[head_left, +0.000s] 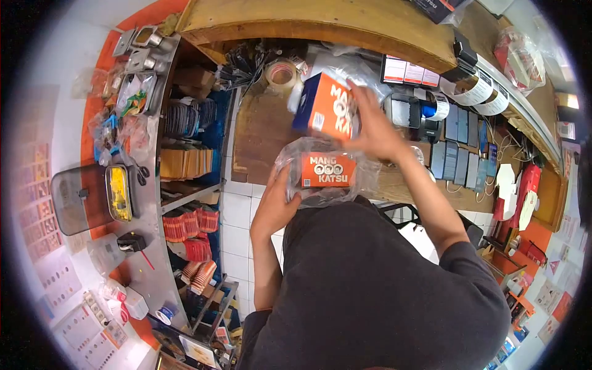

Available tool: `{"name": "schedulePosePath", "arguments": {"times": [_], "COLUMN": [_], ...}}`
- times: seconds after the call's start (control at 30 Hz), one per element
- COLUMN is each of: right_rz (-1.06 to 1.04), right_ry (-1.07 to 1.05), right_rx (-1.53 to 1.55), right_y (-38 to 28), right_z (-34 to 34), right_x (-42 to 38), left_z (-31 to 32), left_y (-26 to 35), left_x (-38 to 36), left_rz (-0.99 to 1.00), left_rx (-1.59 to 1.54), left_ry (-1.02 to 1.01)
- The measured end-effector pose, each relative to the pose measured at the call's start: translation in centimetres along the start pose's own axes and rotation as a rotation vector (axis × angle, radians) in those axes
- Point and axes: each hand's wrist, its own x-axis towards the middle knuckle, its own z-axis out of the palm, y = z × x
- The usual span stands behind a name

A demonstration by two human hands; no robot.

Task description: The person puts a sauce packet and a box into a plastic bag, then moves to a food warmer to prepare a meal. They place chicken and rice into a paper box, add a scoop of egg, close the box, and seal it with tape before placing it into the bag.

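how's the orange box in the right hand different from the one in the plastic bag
The upper box, held by the right hand, is bare and tilted, showing a blue side; the bagged box sits level inside a clear plastic bag that the left hand holds. Both are orange with white lettering.

A roll of tape (281,73) lies near the wooden counter's (320,24) inner edge; red packets (185,225) fill the left shelf (191,192).

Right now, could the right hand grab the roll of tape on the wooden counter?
Probably not yet. The right hand is full, gripping an orange box. The roll of tape lies close beyond it with nothing blocking, so it would need to let go first.
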Motion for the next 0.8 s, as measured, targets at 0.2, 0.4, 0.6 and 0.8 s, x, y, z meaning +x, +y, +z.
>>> {"name": "schedulePosePath", "arguments": {"times": [0.2,0.4,0.6,0.8], "right_rz": [-0.186,-0.070,-0.029,0.688], "right_ry": [-0.111,-0.254,-0.348,0.131], "right_rx": [0.388,-0.308,-0.448,0.336], "right_y": [-3.4,-0.3,-1.1,0.6], "right_z": [6.5,12.2,10.7,1.0], "right_x": [-7.2,-9.2,-8.6,-11.4], "left_z": [-0.9,-0.2,-1.6,-2.3], "left_y": [-3.0,-3.7,0.0,-6.0], "left_x": [-0.2,-1.4,-2.9,-4.8], "left_rz": [0.004,0.110,0.057,0.062], "left_rx": [-0.235,-0.110,0.029,-0.800], "left_ry": [-0.181,-0.112,-0.001,0.082]}}
